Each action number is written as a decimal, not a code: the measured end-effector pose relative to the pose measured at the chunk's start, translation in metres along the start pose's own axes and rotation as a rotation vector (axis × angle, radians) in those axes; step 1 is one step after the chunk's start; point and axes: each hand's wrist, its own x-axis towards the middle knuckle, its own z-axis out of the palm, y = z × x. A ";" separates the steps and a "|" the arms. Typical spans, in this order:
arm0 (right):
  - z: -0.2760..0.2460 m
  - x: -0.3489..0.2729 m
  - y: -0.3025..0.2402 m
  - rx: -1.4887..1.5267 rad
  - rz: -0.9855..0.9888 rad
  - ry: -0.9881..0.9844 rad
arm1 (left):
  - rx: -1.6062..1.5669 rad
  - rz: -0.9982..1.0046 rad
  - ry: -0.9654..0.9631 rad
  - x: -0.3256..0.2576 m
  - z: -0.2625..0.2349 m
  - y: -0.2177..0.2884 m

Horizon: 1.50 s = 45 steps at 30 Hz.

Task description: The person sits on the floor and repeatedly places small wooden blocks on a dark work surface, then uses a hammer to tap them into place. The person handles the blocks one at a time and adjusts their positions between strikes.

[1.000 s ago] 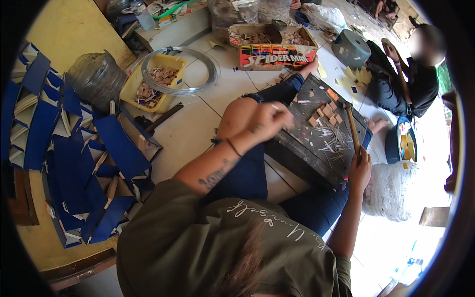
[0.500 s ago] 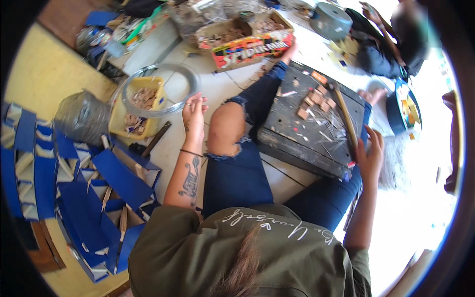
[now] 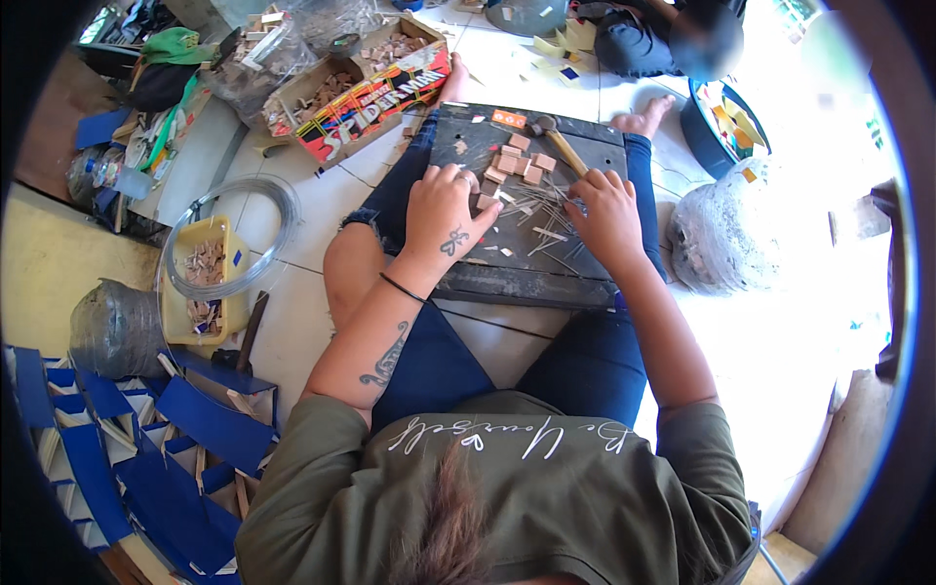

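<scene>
The person is sitting on the tiled floor with a dark, flat wooden work board (image 3: 507, 278) lying across the legs. The left hand (image 3: 444, 210) is resting palm-down on the board, fingers curled over a small tan wooden block (image 3: 485, 202) — whether it is actually pinching it cannot be told. The right hand (image 3: 606, 213) is lying loosely open beside a scatter of thin pale sticks (image 3: 546, 210). A hammer with a wooden handle (image 3: 558, 144) is lying near the board's far edge, just beside a cluster of small wooden blocks (image 3: 517, 166).
</scene>
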 end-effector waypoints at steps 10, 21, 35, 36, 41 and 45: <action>-0.012 -0.001 0.017 0.766 0.316 -0.094 | -0.478 -0.040 0.052 -0.018 0.004 0.015; -0.014 -0.017 -0.017 1.447 0.264 -0.149 | -0.351 0.117 0.145 -0.030 0.017 0.029; -0.001 0.002 -0.041 1.087 0.228 -0.169 | -0.418 0.000 0.125 -0.031 0.022 0.020; -0.001 0.003 -0.041 1.017 0.208 -0.155 | -0.412 -0.008 0.123 -0.032 0.022 0.020; -0.003 0.003 -0.046 1.042 0.180 -0.115 | -0.357 0.028 0.107 -0.032 0.020 0.020; -0.010 -0.002 -0.051 0.901 0.081 -0.054 | -0.372 0.063 0.134 -0.030 0.020 0.019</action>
